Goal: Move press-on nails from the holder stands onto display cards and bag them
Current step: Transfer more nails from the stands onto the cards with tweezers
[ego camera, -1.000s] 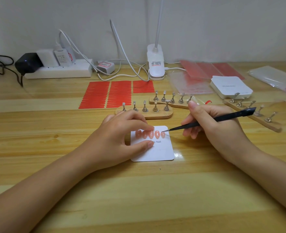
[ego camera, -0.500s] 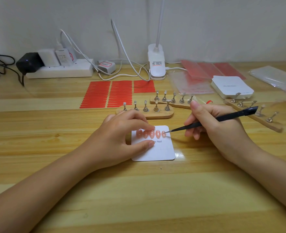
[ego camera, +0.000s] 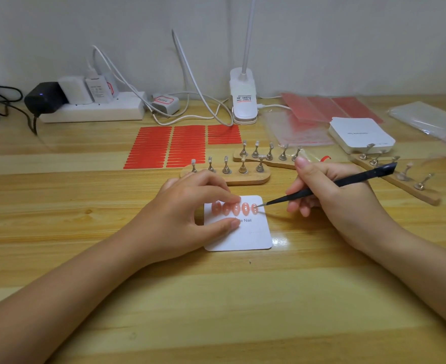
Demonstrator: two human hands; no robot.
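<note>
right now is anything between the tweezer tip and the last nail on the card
Nothing visible. The tweezers in the right hand reach the rightmost nail from the card's open right side. The left hand holds the card at its left, clear of that path.

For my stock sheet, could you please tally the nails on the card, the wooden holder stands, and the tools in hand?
Pink press-on nails on the display card: 5
Wooden holder stands: 3
Black tweezers, gripped by the right hand: 1
Total: 9
</note>
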